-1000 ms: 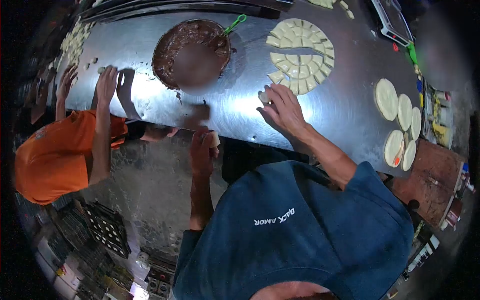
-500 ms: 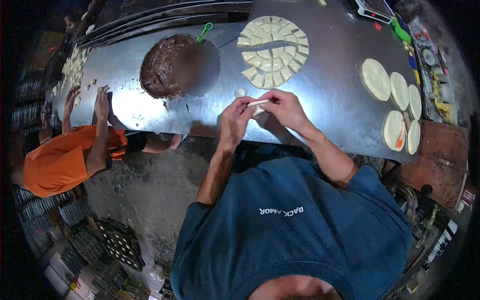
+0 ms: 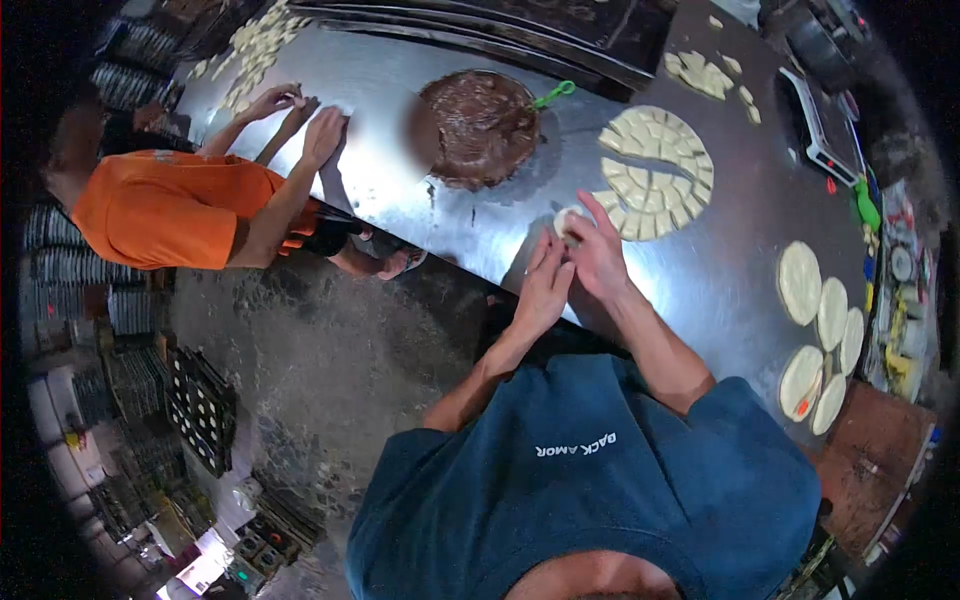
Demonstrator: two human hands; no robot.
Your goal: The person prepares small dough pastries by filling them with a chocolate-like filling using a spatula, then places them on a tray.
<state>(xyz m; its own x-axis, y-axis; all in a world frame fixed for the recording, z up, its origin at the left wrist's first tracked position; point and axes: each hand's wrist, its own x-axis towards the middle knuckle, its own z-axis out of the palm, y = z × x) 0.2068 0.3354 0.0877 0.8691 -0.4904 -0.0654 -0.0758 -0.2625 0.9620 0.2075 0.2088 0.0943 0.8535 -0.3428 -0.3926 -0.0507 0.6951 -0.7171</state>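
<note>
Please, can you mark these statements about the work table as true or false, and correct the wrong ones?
1. A green handle sticks out beside the brown filling. True.
2. The co-worker wears a blue shirt. False: the shirt is orange.
3. The large dough round is uncut. False: it is cut into many small pieces.
4. Five flat dough ovals lie on the right part of the table. True.
5. The left hand and right hand are far apart. False: they are close together at the near table edge.
</note>
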